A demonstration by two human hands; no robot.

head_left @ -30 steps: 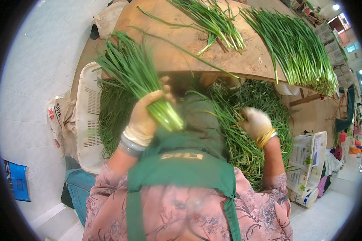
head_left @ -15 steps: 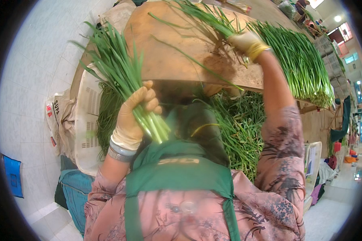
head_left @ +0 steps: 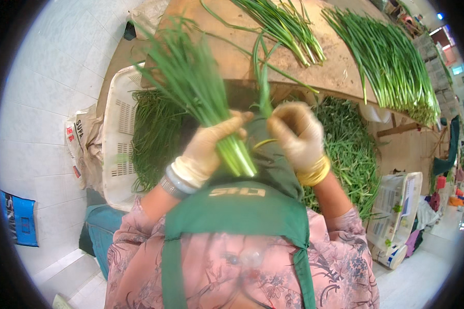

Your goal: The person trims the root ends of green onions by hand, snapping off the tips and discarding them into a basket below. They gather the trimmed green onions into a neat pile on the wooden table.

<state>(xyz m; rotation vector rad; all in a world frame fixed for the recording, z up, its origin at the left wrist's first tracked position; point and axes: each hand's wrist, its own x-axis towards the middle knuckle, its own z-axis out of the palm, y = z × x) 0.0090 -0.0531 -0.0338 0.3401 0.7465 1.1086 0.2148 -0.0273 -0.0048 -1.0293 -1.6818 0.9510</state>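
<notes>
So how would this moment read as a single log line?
left hand: grips chive bunch | right hand: pinches a few chive stalks | wooden board: two chive piles

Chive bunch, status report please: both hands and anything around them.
Left hand gripping chive bunch near its base, tips up. Right hand pinching a few loose stalks beside it. White crate of greens below; wooden board ahead, nothing between hands.

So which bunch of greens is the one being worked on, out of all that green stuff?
Start at the wooden board at the top, then drop to the gloved hands above the green apron. The left hand grips the bunch of chives. Unlike the piles lying flat, it is lifted, fanning upward.
</notes>
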